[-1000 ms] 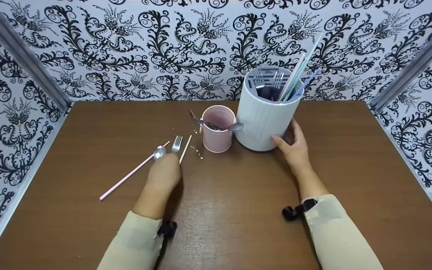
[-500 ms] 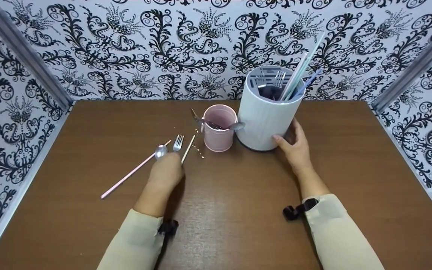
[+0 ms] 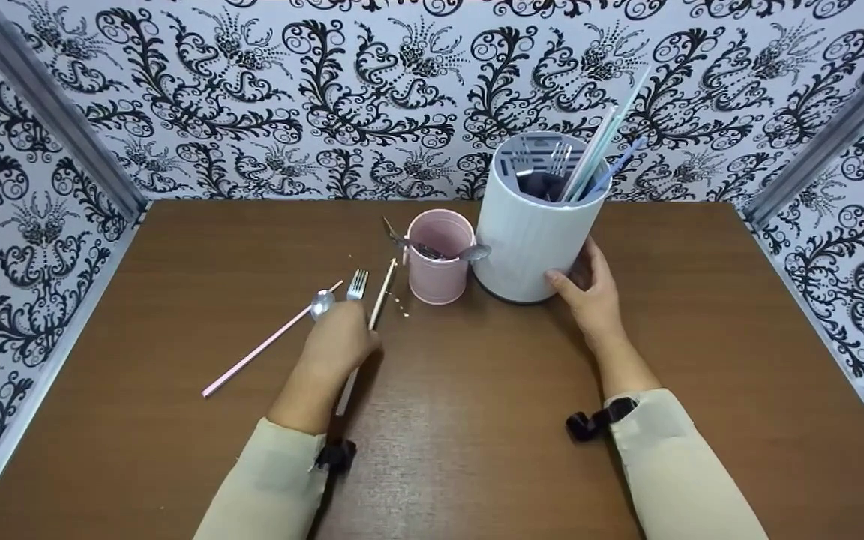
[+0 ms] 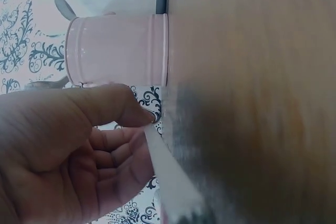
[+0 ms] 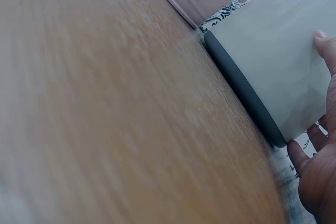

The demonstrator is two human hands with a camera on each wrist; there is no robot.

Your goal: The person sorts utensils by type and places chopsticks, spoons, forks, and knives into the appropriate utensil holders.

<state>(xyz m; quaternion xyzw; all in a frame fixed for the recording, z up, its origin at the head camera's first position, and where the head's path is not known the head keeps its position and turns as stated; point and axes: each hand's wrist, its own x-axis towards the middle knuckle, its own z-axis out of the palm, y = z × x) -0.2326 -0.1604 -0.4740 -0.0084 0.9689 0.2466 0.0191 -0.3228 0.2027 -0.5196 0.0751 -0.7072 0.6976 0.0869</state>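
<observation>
My left hand pinches a pale chopstick between thumb and fingers. In the left wrist view, the chopstick slants down from the thumb tip close to the tabletop. Just beyond that hand lie a fork and a spoon, their handles hidden behind it. A pink chopstick lies under the spoon's bowl. My right hand grips the lower right side of a white utensil holder, thumb in front and fingers round the side. Forks and several coloured sticks stand in the holder.
A pink cup stands against the holder's left side, with a spoon and another piece of cutlery across its rim. Small pale crumbs lie on the brown table. Patterned walls enclose the back and sides.
The pale chopstick has shifted, its far tip now nearer the cup and its near end showing below my left hand. That hand has turned slightly. My right hand keeps its grip on the holder.
</observation>
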